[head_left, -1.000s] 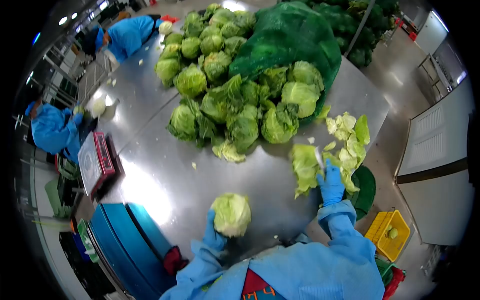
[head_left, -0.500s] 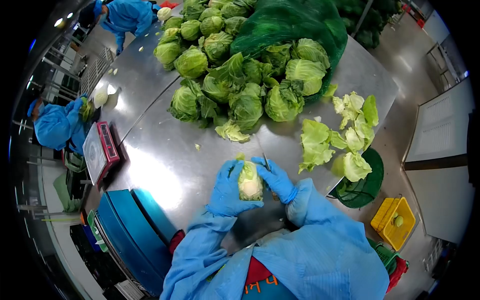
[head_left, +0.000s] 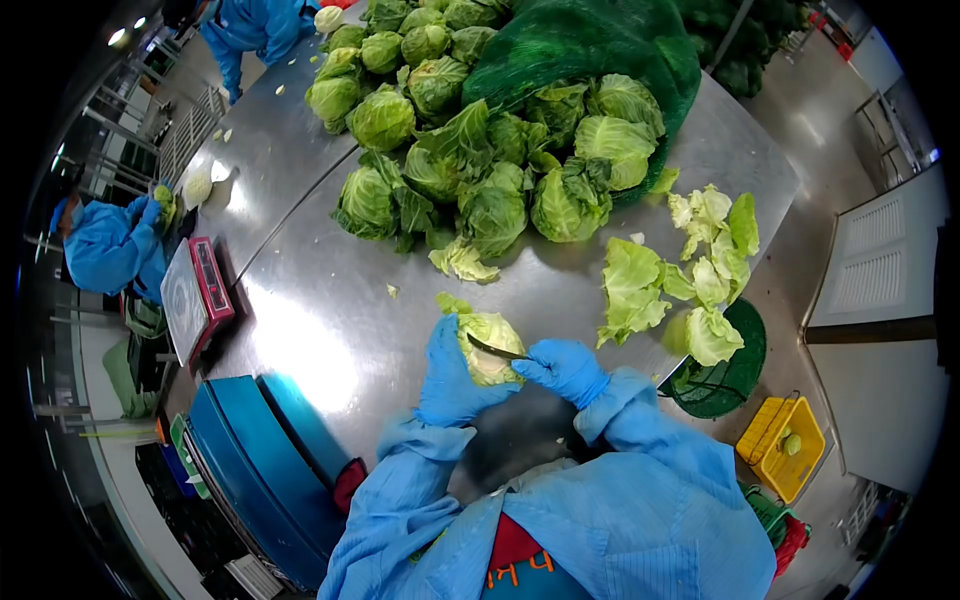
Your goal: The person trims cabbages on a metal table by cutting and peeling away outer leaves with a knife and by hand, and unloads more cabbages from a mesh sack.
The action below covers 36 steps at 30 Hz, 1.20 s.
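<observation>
A pale green cabbage rests in my gloved left hand, which cups it from the left and below. Its whitish cut stem side faces me, and a loose leaf sticks out at its top left. My right hand, also in a blue glove, is closed round the handle of a knife. The dark blade lies across the face of the cabbage, pointing left; how deep it sits I cannot tell. Both hands are above the near edge of the steel table.
Many cabbages and a green net bag cover the far table. Trimmed leaves lie at right, above a green basket. A yellow crate stands on the floor. Left are a red scale, blue bins and two co-workers.
The knife has swung from upright beside the cabbage to lying across its face. My right hand has moved slightly right. The cabbage has turned in my left hand.
</observation>
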Available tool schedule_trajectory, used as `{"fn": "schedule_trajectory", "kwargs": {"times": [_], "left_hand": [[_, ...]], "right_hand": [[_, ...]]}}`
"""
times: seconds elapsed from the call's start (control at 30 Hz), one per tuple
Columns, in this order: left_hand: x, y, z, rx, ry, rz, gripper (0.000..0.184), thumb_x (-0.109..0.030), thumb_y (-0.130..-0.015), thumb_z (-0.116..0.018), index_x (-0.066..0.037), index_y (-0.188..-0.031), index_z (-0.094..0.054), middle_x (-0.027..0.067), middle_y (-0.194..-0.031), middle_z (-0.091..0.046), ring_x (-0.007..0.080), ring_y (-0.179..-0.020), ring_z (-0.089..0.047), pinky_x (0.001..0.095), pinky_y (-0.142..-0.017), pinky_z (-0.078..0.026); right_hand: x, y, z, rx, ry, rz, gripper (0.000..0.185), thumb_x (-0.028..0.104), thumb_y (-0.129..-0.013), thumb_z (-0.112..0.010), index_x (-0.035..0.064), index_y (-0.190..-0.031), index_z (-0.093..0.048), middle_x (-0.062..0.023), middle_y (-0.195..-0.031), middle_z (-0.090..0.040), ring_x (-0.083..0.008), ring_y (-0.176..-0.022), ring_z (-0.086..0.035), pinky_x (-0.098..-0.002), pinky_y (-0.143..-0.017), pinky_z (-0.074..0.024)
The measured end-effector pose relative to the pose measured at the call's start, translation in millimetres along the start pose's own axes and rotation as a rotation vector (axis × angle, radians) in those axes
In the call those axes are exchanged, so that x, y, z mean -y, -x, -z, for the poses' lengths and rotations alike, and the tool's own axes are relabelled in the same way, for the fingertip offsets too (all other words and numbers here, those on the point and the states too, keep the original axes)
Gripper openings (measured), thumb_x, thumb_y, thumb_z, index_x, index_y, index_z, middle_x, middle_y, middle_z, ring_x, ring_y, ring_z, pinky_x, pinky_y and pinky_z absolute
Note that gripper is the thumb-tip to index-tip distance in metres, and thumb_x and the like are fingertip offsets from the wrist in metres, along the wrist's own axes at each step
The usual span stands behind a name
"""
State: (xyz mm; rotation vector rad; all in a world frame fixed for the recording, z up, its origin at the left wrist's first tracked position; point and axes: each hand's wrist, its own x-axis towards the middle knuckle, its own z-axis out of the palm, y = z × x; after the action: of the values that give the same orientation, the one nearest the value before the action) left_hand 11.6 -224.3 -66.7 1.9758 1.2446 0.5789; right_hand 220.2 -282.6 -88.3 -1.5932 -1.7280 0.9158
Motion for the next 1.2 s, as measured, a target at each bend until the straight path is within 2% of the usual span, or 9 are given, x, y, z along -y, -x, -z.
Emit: {"fn": "schedule_trajectory", "kwargs": {"times": [0.07,0.17,0.43,0.57,0.77,0.87,0.97,1.07,1.2], "left_hand": [[0.9,-1.5,0.6,0.006,0.007,0.021,0.126,-0.044,-0.047,-0.093,0.001,-0.143,-0.025,0.0224,-0.138,-0.036,0.0377,-0.128,-0.039,0.0455,-0.107,-0.036],[1.5,-5.2,3.1,0.006,-0.025,0.019,0.124,-0.043,-0.046,-0.094,0.001,-0.141,-0.027,0.0214,-0.136,-0.037,0.0366,-0.125,-0.042,0.0446,-0.106,-0.038],[-2.3,-13.5,-3.7,-0.028,0.018,0.084,0.118,-0.04,-0.046,-0.094,0.002,-0.137,-0.031,0.0191,-0.129,-0.041,0.0348,-0.119,-0.045,0.0446,-0.102,-0.04],[-1.4,-14.4,-3.0,-0.031,-0.018,0.074,0.119,-0.041,-0.047,-0.091,0.005,-0.138,-0.03,0.0229,-0.13,-0.042,0.0393,-0.119,-0.045,0.0461,-0.101,-0.04],[-4.0,-15.3,0.5,-0.002,0.049,0.054,0.118,-0.041,-0.048,-0.091,0.007,-0.137,-0.03,0.0246,-0.129,-0.043,0.0408,-0.117,-0.046,0.0475,-0.099,-0.04],[-3.8,-17.6,-0.9,0.009,0.036,0.058,0.118,-0.043,-0.049,-0.09,0.008,-0.137,-0.03,0.0254,-0.128,-0.043,0.0417,-0.116,-0.046,0.048,-0.098,-0.04],[-1.0,-16.9,-5.1,-0.019,-0.013,0.042,0.12,-0.046,-0.05,-0.089,0.008,-0.138,-0.029,0.0257,-0.128,-0.042,0.0422,-0.116,-0.046,0.0484,-0.098,-0.04],[-7.0,-15.6,-7.3,-0.045,-0.074,0.028,0.122,-0.048,-0.05,-0.089,0.007,-0.14,-0.028,0.0257,-0.129,-0.041,0.0423,-0.117,-0.044,0.0488,-0.099,-0.039],[-5.7,-11.6,-7.3,-0.053,-0.107,0.009,0.123,-0.048,-0.049,-0.089,0.006,-0.141,-0.027,0.0255,-0.131,-0.04,0.0424,-0.119,-0.042,0.0494,-0.1,-0.038]], "right_hand": [[-12.6,-12.0,5.2,0.129,0.002,0.073,0.047,0.054,-0.09,-0.055,0.0114,-0.073,-0.065,-0.0115,-0.072,-0.061,-0.0334,-0.066,-0.059,-0.0423,-0.06,-0.0474],[-8.7,-24.7,11.4,0.177,0.076,0.042,0.05,0.057,-0.091,-0.052,0.012,-0.074,-0.065,-0.0114,-0.073,-0.063,-0.0338,-0.067,-0.06,-0.0428,-0.061,-0.0479],[21.9,-38.4,12.5,0.167,0.279,-0.13,0.062,0.065,-0.092,-0.04,0.0112,-0.074,-0.066,-0.0135,-0.071,-0.064,-0.0345,-0.067,-0.063,-0.0456,-0.061,-0.0484],[23.6,-35.8,7.8,0.091,0.289,-0.153,0.062,0.064,-0.093,-0.039,0.0114,-0.074,-0.065,-0.0139,-0.069,-0.064,-0.0347,-0.066,-0.062,-0.0474,-0.06,-0.0477],[14.4,-27.1,-7.7,-0.053,0.291,-0.098,0.057,0.06,-0.094,-0.042,0.0117,-0.073,-0.064,-0.0136,-0.068,-0.063,-0.0348,-0.064,-0.062,-0.0465,-0.059,-0.0477],[19.8,-32.8,2.3,0.067,0.241,-0.174,0.056,0.06,-0.093,-0.044,0.0113,-0.073,-0.063,-0.0139,-0.067,-0.062,-0.0351,-0.061,-0.061,-0.0459,-0.056,-0.0473],[32.5,-30.1,3.6,0.011,0.335,-0.213,0.051,0.056,-0.093,-0.047,0.0107,-0.08,-0.067,-0.0122,-0.075,-0.065,-0.0346,-0.069,-0.063,-0.0446,-0.06,-0.0479],[29.2,-26.3,-6.3,-0.099,0.361,-0.259,0.05,0.055,-0.093,-0.049,0.0104,-0.081,-0.067,-0.0129,-0.075,-0.065,-0.035,-0.069,-0.063,-0.0439,-0.061,-0.0484],[24.5,-19.5,-11.1,-0.174,0.218,-0.237,0.045,0.052,-0.091,-0.056,0.0095,-0.079,-0.065,-0.0136,-0.072,-0.063,-0.0349,-0.065,-0.062,-0.0439,-0.06,-0.0488]]}}
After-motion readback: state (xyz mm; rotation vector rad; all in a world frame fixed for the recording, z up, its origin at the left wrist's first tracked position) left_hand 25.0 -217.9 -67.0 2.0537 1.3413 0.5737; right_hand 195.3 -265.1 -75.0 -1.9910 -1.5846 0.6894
